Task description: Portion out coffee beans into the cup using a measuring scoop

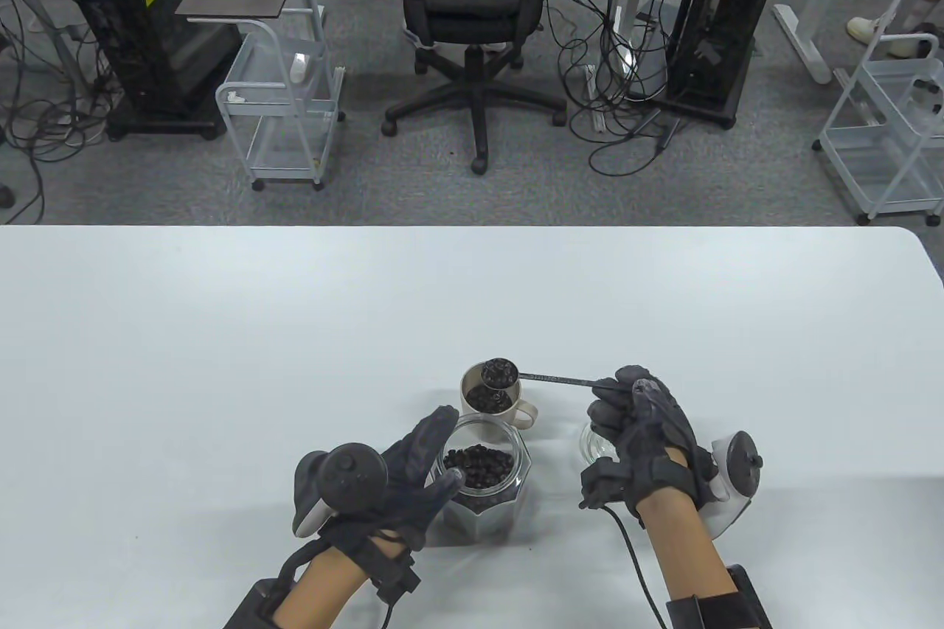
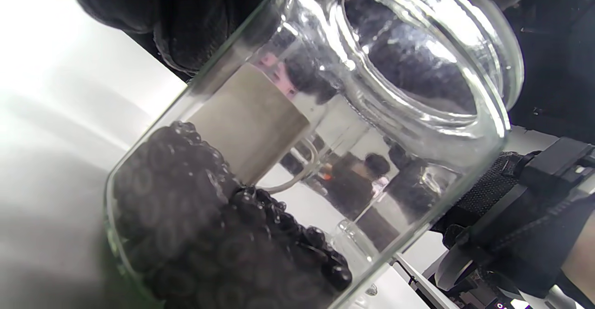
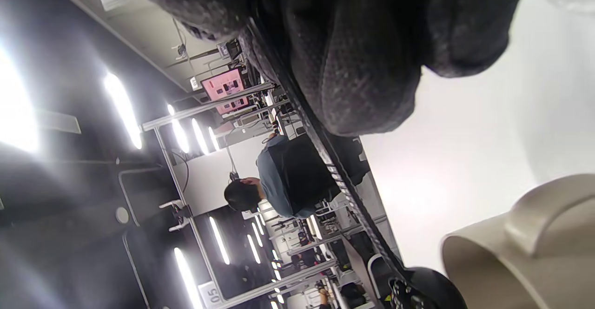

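Tabletop [image 1: 221,334]: white, wide, carrying the jar, the cup and a small glass lid near its front edge.
Office chair [image 1: 472,2]: black, on the grey floor beyond the far edge, between two white wire carts and dark computer towers.
Left hand [image 1: 398,474]: gloved, its fingers [image 1: 431,433] and thumb spread wide around the left side of the jar, steadying it; the left wrist view shows dark glove pressed against the glass.
Right hand [image 1: 641,430]: gloved, its fingers [image 1: 608,411] curled tight around the end of the scoop's handle, raised above the tabletop to the right of the cup.
Jar [image 1: 483,485]: clear faceted glass, open at the top, upright, about a third full of coffee beans [image 2: 209,234]; it stands just in front of the cup.
Cup [image 1: 490,400]: beige mug with its handle toward the right, already holding beans; in the left wrist view it shows through the jar's glass.
Glass lid [image 1: 596,443]: clear, lying on the tabletop under the right hand, partly hidden by it.
Measuring scoop [image 1: 499,372]: dark metal with a long thin handle; its bowl, heaped with beans, hangs level over the cup's mouth.
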Demonstrator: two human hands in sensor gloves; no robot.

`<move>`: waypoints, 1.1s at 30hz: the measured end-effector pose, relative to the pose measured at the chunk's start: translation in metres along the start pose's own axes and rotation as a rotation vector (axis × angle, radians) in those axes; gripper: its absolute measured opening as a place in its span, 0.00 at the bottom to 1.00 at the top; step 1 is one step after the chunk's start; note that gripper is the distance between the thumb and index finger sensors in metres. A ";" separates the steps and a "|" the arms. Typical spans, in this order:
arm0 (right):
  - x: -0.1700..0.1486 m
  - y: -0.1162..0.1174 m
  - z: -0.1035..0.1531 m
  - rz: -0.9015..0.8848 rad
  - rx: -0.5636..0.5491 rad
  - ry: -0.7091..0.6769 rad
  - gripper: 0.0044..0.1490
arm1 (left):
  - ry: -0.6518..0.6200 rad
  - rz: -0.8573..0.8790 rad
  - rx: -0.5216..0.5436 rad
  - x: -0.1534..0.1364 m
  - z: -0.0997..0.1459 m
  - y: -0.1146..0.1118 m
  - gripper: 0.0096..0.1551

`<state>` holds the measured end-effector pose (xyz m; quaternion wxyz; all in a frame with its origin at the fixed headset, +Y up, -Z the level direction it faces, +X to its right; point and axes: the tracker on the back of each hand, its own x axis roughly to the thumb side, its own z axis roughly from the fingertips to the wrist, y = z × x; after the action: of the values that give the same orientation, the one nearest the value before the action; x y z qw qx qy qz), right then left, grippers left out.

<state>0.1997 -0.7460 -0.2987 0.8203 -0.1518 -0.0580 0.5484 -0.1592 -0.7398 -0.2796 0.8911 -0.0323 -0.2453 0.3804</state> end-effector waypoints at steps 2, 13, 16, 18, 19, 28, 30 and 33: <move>-0.002 0.002 0.000 0.051 0.002 -0.023 0.28 | -0.001 0.003 0.002 0.000 0.000 0.000 0.51; 0.025 0.035 0.010 0.535 0.198 -0.487 0.27 | 0.003 0.007 -0.002 0.000 0.000 0.000 0.51; 0.035 0.046 0.017 0.668 0.280 -0.663 0.27 | 0.006 0.001 -0.007 0.000 0.000 0.000 0.51; 0.037 0.048 0.020 0.692 0.301 -0.709 0.27 | 0.008 0.002 -0.008 0.000 0.000 0.000 0.51; 0.038 0.050 0.022 0.706 0.317 -0.736 0.27 | 0.008 0.003 -0.007 0.000 0.000 0.000 0.51; 0.041 0.050 0.023 0.704 0.315 -0.773 0.27 | 0.006 0.005 -0.004 0.000 0.000 0.000 0.51; 0.043 0.046 0.021 0.656 0.282 -0.746 0.27 | 0.006 0.003 -0.006 0.000 0.000 0.000 0.51; 0.044 0.036 0.017 0.519 0.205 -0.666 0.27 | 0.005 -0.002 -0.007 0.000 0.000 0.001 0.51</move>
<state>0.1809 -0.6894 -0.2969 0.6026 0.1059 -0.2244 0.7585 -0.1594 -0.7393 -0.2799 0.8919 -0.0362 -0.2444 0.3787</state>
